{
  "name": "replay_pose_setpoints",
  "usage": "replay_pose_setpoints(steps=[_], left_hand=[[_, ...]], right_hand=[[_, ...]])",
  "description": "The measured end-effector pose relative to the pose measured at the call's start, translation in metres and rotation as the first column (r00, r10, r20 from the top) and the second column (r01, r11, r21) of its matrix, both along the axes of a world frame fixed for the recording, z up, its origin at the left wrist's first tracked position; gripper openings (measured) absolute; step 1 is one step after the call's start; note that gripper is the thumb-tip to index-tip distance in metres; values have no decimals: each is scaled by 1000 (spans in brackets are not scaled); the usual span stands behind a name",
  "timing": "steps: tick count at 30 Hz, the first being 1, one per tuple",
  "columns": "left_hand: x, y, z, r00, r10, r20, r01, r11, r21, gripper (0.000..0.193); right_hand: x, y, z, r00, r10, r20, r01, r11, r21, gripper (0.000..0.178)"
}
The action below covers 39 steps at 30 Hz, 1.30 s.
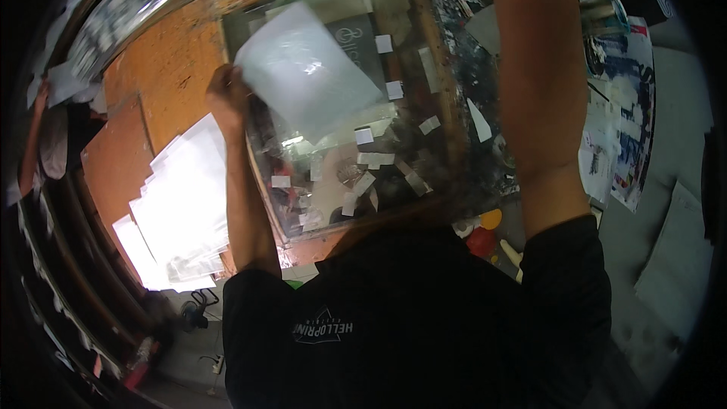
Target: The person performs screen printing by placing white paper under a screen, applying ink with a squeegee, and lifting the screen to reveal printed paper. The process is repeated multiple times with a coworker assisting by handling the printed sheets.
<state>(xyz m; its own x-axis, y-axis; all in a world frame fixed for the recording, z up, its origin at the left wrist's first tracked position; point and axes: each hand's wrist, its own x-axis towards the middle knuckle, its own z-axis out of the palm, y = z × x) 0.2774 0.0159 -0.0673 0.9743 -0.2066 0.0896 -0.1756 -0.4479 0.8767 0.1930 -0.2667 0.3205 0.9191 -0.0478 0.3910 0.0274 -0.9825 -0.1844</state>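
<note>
My left hand [227, 91] is closed on the left edge of a thin white sheet [307, 68]. The sheet is tilted over a glass panel [326, 189] set in a wooden frame, and it looks slightly blurred. Beneath its right edge shows part of a dark rectangle [356, 42] with light printing. Small pieces of white tape [376, 158] are stuck about the glass. My right forearm [541, 83] reaches up past the right side of the frame, and its hand is beyond the top edge of the picture.
A fanned stack of white sheets [189, 197] lies on the orange-brown board at left. Paint-spattered surface [485, 98] and containers [609, 15] stand to the right. Another person's arm [34, 136] shows at far left, beside dark shelving [68, 257].
</note>
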Motion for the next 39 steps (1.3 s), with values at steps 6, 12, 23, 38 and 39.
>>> replay_pose_setpoints(steps=[6,12,23,38,39], left_hand=[[-66,216,12,660,627,414,-697,717,26,54],[-214,125,-2,936,-254,245,-26,644,765,62],[-200,-146,-4,868,-469,165,329,791,515,55],[-233,-107,5,885,-411,219,233,798,556,50],[-233,-106,15,892,-391,227,220,814,537,49]], right_hand=[[-1,5,3,994,-73,-80,75,997,21,63],[7,16,-8,993,104,57,-110,989,100,59],[-7,-2,3,960,264,-96,-227,931,285,47],[-16,-17,-6,958,252,-135,-169,880,445,30],[-20,-15,-9,956,271,-116,-200,887,416,29]])
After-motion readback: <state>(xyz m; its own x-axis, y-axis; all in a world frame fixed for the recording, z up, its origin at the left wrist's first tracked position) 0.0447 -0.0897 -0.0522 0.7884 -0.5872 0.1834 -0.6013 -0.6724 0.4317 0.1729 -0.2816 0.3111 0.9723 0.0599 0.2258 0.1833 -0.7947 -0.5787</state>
